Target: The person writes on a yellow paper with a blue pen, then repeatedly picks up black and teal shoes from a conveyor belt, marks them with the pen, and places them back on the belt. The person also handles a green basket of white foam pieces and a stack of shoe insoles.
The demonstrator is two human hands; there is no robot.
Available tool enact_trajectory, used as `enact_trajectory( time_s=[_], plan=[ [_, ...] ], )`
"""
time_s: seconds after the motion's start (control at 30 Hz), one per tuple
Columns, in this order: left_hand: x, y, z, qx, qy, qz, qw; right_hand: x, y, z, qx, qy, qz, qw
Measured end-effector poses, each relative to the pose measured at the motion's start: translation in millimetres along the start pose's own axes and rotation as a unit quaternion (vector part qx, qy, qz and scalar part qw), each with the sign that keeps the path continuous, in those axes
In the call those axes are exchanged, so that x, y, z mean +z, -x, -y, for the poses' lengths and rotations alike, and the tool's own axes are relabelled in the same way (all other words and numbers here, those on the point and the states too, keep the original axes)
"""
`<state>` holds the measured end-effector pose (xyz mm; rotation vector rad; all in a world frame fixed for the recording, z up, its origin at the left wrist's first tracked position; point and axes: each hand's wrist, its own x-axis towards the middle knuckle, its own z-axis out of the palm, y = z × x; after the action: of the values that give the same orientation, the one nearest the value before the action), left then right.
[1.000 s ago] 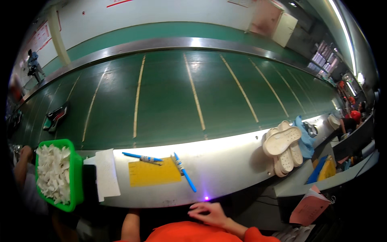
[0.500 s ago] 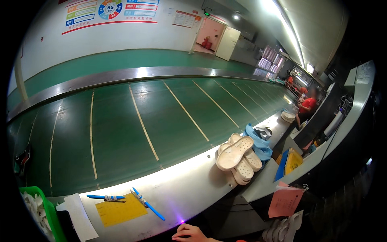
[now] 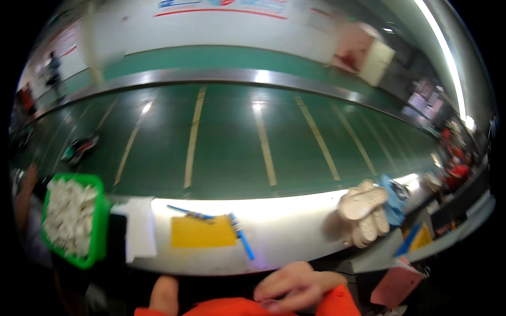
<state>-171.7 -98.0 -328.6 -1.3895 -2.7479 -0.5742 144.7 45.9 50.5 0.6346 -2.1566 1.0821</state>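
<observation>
My right hand (image 3: 292, 287) is just off the near edge of the metal bench (image 3: 295, 224), below a violet glow. Its fingers are curled together, smeared by motion, and I cannot make out what is in them. My left forearm reaches under the bench edge, which hides the hand. Closest to the hands on the bench lie a yellow card (image 3: 203, 233), a blue pen (image 3: 241, 237) and a second blue pen (image 3: 190, 212). White sheets (image 3: 140, 226) lie to their left. Cream clog-style shoe parts (image 3: 363, 205) are stacked at the right, beside a blue bag (image 3: 392, 200).
A green basket (image 3: 100, 226) full of white pieces stands at the left. Behind the bench runs a green conveyor belt (image 3: 226, 142) with pale stripes, carrying a dark shoe (image 3: 79, 150). Pink papers (image 3: 398, 283) hang at the right. Another person's arm (image 3: 25, 195) shows far left; others sit far right.
My view has swung left, bringing the basket and my left forearm in; bench things appear farther right. My right hand shows more fully. The dark shoe on the belt appears farther right.
</observation>
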Motion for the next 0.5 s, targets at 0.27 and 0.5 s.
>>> enact_trajectory(
  time_s=[0.27,0.5],
  plan=[
    [3,0,-20,-0.013,0.014,0.011,1.000,-14,-95,12,0.124,-0.226,0.246,0.934],
    [-3,20,-14,-0.054,0.017,0.006,0.998,71,-5,-43,0.158,-0.057,0.044,0.985]
  ],
)
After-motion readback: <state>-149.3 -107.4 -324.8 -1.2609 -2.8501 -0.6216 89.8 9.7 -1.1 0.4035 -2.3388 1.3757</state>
